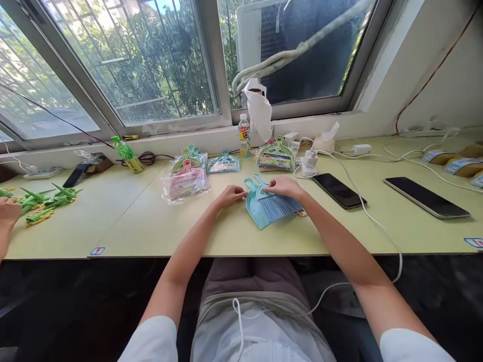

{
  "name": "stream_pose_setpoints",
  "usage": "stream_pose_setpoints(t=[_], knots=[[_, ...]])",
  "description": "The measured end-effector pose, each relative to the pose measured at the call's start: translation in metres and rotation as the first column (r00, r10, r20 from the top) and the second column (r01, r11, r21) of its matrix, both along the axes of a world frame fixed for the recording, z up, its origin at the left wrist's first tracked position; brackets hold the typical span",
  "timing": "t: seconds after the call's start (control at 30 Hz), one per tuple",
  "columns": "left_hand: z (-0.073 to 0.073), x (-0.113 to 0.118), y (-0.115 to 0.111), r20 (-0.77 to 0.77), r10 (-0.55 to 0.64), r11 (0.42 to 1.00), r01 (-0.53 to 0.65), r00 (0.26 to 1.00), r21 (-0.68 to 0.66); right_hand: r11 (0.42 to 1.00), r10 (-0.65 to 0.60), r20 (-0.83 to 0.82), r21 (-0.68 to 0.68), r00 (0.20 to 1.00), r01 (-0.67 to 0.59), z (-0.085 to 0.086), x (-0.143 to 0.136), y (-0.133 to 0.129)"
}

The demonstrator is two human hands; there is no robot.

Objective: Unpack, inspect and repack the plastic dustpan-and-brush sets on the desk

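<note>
A light-blue dustpan [255,215] lies on the table in front of me, its handle pointing toward the window. Over it is a small blue brush [279,205], bristles fanned toward me and to the right. My right hand [286,187] is closed on the brush near its handle. At the dustpan's left edge, my left hand [231,195] has its fingers curled in a pinch on the rim. Part of a small printed label [301,213] shows beneath the bristles, by my right wrist.
Bagged brush-and-dustpan sets [187,178] stand behind to the left; another pack [276,155] is near the window. A drink bottle [244,136], green bottle [127,155], phone [339,190], tablet [425,197] and white cable [372,217] surround the work area. Another person's hand [8,212] is far left.
</note>
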State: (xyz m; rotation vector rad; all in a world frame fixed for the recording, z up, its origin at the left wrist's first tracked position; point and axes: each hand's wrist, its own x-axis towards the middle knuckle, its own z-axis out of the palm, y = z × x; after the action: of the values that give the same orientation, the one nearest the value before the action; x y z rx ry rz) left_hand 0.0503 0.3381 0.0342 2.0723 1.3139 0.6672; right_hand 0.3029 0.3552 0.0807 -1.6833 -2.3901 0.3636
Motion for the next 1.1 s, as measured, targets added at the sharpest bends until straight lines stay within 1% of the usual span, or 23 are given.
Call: stream_pose_setpoints(t=[0.03,0.07,0.1,0.13,0.2,0.23,0.27,0.3,0.37,0.4,0.53,0.6,0.7,0.8,0.93,1.0,1.1], knots=[[0.001,0.003,-0.001,-0.014,-0.023,1.000,0.023,1.000,0.021,1.000,0.014,0.028,0.011,1.000,-0.014,-0.001,-0.003,-0.003],[0.002,0.006,-0.003,-0.042,-0.018,0.998,0.020,0.999,0.068,0.999,0.022,0.057,0.025,0.998,-0.024,-0.002,-0.005,-0.005],[0.004,0.009,-0.004,-0.088,0.020,0.989,-0.007,0.996,0.145,0.999,0.027,0.083,0.042,0.996,-0.031,-0.004,-0.007,-0.007],[0.005,0.010,-0.004,-0.147,0.086,0.968,-0.048,0.985,0.248,0.998,0.028,0.106,0.061,0.994,-0.035,-0.006,-0.009,-0.008],[0.008,0.010,-0.006,-0.265,0.235,0.882,-0.091,0.935,0.463,0.994,0.030,0.132,0.099,0.991,-0.043,-0.010,-0.011,-0.010],[0.008,0.009,-0.006,-0.313,0.295,0.833,-0.083,0.903,0.547,0.992,0.035,0.136,0.117,0.990,-0.052,-0.012,-0.013,-0.011],[0.008,0.009,-0.007,-0.352,0.333,0.794,-0.059,0.875,0.605,0.989,0.044,0.135,0.135,0.990,-0.063,-0.014,-0.014,-0.011],[0.008,0.008,-0.007,-0.385,0.348,0.768,-0.025,0.855,0.640,0.986,0.058,0.132,0.149,0.990,-0.077,-0.015,-0.015,-0.012],[0.006,0.007,-0.007,-0.438,0.340,0.743,0.048,0.832,0.668,0.978,0.092,0.124,0.174,0.988,-0.113,-0.018,-0.017,-0.014],[0.005,0.007,-0.006,-0.464,0.319,0.740,0.089,0.826,0.667,0.974,0.112,0.124,0.184,0.986,-0.134,-0.019,-0.019,-0.014],[0.002,0.005,-0.002,-0.555,0.179,0.753,0.250,0.812,0.609,0.948,0.216,0.144,0.207,0.966,-0.243,-0.023,-0.020,-0.014],[0.003,0.003,-0.001,-0.588,0.126,0.761,0.302,0.799,0.573,0.936,0.268,0.133,0.197,0.954,-0.290,-0.025,-0.019,-0.012],[0.005,0.002,-0.001,-0.626,0.071,0.766,0.360,0.777,0.533,0.931,0.306,0.081,0.185,0.949,-0.316,-0.027,-0.019,-0.010],[0.005,0.004,0.000,-0.620,0.047,0.764,0.371,0.783,0.527,0.928,0.316,0.051,0.192,0.947,-0.320,-0.029,-0.021,-0.011],[0.000,0.002,0.001,-0.595,0.050,0.760,0.356,0.802,0.544,0.924,0.309,0.053,0.221,0.949,-0.313,-0.028,-0.024,-0.014],[-0.002,-0.002,0.001,-0.555,0.057,0.734,0.342,0.830,0.587,0.924,0.304,0.024,0.238,0.952,-0.300,-0.027,-0.023,-0.014],[-0.003,-0.008,-0.001,-0.458,0.052,0.680,0.304,0.888,0.667,0.924,0.306,-0.051,0.256,0.951,-0.284,-0.025,-0.020,-0.011]])
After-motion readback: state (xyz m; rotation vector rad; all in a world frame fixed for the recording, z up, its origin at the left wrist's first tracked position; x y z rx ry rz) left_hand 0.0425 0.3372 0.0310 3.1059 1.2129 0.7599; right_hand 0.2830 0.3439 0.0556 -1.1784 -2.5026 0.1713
